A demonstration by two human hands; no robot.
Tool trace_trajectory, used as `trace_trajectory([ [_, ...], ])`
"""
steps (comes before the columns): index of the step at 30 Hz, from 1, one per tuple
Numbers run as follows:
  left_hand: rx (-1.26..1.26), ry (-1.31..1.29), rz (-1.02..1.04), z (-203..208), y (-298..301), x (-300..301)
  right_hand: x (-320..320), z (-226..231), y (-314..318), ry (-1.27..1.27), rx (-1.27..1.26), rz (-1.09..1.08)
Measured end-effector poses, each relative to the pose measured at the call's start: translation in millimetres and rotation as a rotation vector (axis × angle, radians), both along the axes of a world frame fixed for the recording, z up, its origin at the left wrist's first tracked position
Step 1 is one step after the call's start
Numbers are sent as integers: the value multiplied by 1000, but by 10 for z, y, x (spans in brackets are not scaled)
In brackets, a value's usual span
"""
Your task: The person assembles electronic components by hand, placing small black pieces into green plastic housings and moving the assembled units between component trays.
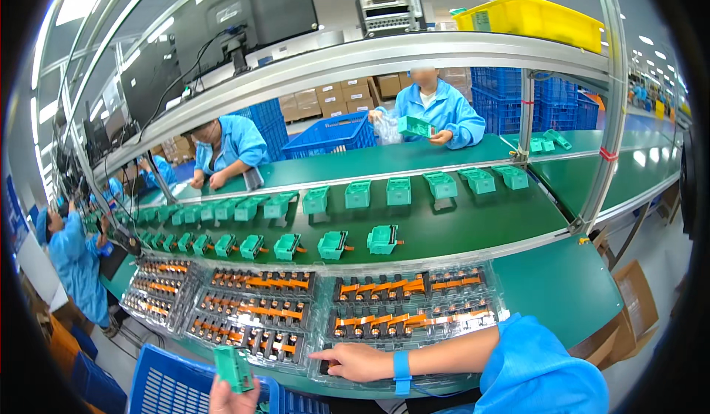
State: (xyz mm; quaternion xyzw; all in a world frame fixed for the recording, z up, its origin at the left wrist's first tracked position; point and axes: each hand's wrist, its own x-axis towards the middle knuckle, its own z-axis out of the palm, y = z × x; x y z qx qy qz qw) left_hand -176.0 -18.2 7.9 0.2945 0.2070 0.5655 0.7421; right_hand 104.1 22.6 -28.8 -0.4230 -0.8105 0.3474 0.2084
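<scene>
My left hand (235, 398), at the bottom edge, is closed around a green plastic housing (234, 368) held upright above a blue crate (166, 384). My right hand (355, 361) reaches leftward over the near row of the right clear plastic tray, index finger stretched out and nothing seen in its grasp. Below the fingertips is a small black part (323, 367); whether they touch it, I cannot tell. The tray's farther rows hold black parts with orange flat strips (384, 288). A blue wrist strap (401, 373) with a cord circles my right wrist.
Two more filled trays (251, 307) (159, 288) stand to the left. Beyond them, green housings (382, 239) line a green conveyor (458, 225) in two rows. Metal framing (355, 59) crosses above. Co-workers (436, 111) sit opposite. Open cardboard boxes (636, 296) stand at right.
</scene>
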Motion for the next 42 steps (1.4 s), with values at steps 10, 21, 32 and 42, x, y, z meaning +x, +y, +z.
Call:
trace_trajectory([
  [10, -261, -50, -101, 141, 229, 1007, 867, 253, -16, 1337, -936, -266],
  [21, -317, 66, -168, -85, 439, 1586, 1459, 544, 114, 1390, -627, -357],
  [32, -246, 236, -168, -155, 437, 1723, 1320, 368, -9, 1000, -263, -347],
  [42, -140, 341, -107, -245, 345, 1766, 1293, 431, -109, 639, 189, -378],
])
